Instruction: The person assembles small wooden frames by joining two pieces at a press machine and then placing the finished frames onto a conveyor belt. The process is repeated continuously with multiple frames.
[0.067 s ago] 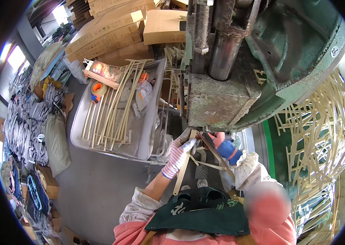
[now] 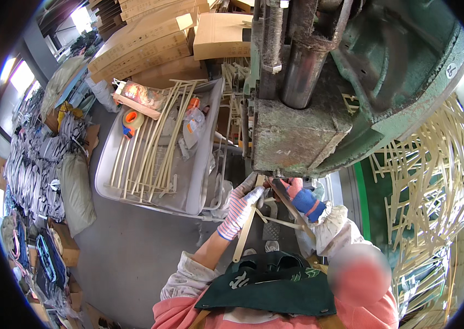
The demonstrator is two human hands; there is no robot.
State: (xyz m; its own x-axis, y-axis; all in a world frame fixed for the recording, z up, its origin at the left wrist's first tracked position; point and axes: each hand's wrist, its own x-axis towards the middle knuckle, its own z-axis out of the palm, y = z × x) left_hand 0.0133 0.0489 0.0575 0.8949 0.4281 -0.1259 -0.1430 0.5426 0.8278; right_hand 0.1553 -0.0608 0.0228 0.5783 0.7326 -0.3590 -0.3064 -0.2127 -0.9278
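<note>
My left hand point(image 2: 237, 213), in a white glove with red and blue stripes, is closed on a flat pale strip point(image 2: 245, 237). The strip slants down toward my apron and has a small hole at its rounded lower end. Its upper end reaches the underside of a green press point(image 2: 297, 137). My right hand point(image 2: 306, 202), in a pink and blue glove, is just right of it, close under the press block. A dark flat bar point(image 2: 292, 207) crosses in front of this hand, and its fingertips are hidden.
Left of the press stands a pale plastic tub point(image 2: 194, 200) on a metal frame, with long strips, a tape roll point(image 2: 132, 119) and small bags inside. Cardboard boxes point(image 2: 144, 52) are stacked behind. Heaps of pale strips point(image 2: 429, 186) lie at the right; grey bundles point(image 2: 37, 159) line the far left.
</note>
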